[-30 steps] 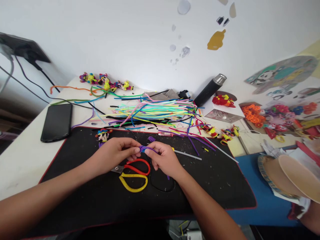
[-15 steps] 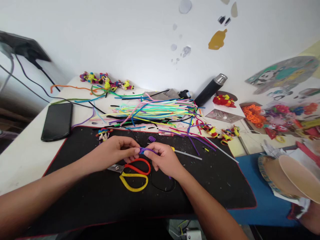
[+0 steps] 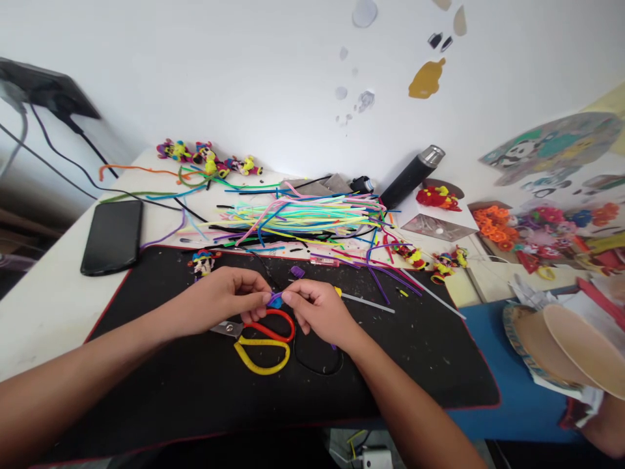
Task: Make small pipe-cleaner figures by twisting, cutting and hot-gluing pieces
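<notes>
The person's left hand [image 3: 234, 296] and right hand [image 3: 319, 309] pinch a slender purple-and-blue strand [image 3: 276, 299] above the white desk's [image 3: 29, 319] front half; red-and-yellow loop-handled metal scissors [image 3: 263, 341] lie nearer its front edge. Pink strip's [image 3: 324, 260] marks: illegible.

The held stem [image 3: 276, 295] looks soft and matt, like the pile [image 3: 303, 215]. Scissors [image 3: 244, 341] have metal blades [image 3: 226, 327] and smooth, glossy, plastic-looking handles [image 3: 262, 372]. The mat [image 3: 205, 391] is dull and cloth-like, specked; the phone [image 3: 111, 236], smooth and glassy; the flask [image 3: 407, 181], dark with a shiny metal cap [image 3: 432, 155].
</notes>
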Motion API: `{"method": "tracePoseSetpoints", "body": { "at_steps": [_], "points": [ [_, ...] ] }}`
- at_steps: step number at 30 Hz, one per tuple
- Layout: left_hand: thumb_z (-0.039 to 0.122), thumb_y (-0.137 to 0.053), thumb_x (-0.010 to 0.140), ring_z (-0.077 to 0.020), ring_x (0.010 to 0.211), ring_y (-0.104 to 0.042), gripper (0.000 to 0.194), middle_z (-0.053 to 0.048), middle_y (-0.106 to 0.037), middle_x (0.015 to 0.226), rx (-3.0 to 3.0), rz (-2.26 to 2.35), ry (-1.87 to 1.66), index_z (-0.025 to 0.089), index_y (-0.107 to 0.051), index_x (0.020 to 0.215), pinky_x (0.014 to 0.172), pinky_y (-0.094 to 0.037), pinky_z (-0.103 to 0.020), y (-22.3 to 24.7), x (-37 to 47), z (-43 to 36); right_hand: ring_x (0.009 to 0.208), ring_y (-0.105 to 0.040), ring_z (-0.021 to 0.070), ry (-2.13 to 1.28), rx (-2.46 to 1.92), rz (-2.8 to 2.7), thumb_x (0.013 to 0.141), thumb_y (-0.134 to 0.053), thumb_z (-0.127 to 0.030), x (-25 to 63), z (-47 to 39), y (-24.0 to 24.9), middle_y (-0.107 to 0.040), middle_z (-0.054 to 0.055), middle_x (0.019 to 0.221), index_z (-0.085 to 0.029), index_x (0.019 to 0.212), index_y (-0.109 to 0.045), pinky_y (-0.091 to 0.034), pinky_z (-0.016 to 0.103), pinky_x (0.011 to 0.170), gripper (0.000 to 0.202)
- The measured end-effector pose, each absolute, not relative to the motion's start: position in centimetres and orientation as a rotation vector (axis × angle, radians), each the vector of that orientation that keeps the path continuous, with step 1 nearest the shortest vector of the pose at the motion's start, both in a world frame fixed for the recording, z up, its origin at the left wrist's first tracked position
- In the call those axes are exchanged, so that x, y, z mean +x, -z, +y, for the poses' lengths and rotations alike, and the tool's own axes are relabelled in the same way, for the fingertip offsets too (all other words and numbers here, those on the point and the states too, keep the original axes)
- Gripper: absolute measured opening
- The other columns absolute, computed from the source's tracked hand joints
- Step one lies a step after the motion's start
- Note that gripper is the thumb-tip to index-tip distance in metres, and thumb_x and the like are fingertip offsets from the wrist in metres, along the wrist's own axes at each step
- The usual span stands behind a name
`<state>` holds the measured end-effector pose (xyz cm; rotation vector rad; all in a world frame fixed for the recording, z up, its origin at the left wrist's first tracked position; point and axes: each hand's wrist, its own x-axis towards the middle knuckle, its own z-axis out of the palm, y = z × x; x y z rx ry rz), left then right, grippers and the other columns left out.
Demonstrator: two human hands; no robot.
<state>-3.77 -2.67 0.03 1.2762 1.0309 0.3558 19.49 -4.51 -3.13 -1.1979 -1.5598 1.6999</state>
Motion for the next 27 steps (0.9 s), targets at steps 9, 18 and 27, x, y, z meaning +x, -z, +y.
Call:
{"method": "tracePoseSetpoints", "body": {
  "at_steps": [9, 18, 27],
  "points": [
    [0.049, -0.073, 0.093, -0.0155, 0.069, -0.069, 0.030, -0.001, -0.077, 0.077, 1.329, 0.956, -0.386, 0.019, -0.077, 0.094, 0.067, -0.057, -0.026, -0.1, -4.1, -3.2, 0.037, -0.045, 0.0085, -1.753, -1.202, -1.515, 0.097, -0.063, -0.043, 19.1, -4.2, 2.6, -0.051, -0.010, 0.047, -0.020, 0.084, -0.066, -0.034, 0.019, 0.041, 0.026],
    [0.048, -0.075, 0.093, -0.0148, 0.067, -0.068, 0.029, -0.002, -0.077, 0.075, 1.300, 0.972, -0.570, 0.020, -0.079, 0.091, 0.066, -0.057, -0.025, -0.5, -4.0, -3.8, 0.034, -0.045, 0.0085, -1.845, -1.135, -1.381, 0.094, -0.069, -0.056, 18.5, -4.1, 2.5, -0.051, -0.010, 0.044, -0.020, 0.086, -0.067, -0.034, 0.019, 0.037, 0.037],
    [0.051, -0.078, 0.087, -0.0151, 0.062, -0.066, 0.034, -0.003, -0.076, 0.075, 1.315, 1.109, -0.808, 0.018, -0.075, 0.087, 0.060, -0.057, -0.026, 0.3, -3.4, -2.5, 0.032, -0.046, 0.0075, -1.798, -1.142, -1.303, 0.097, -0.066, -0.060, 16.7, -3.9, 2.7, -0.053, -0.010, 0.046, -0.019, 0.090, -0.070, -0.030, 0.018, 0.035, 0.042]
  ]
}}
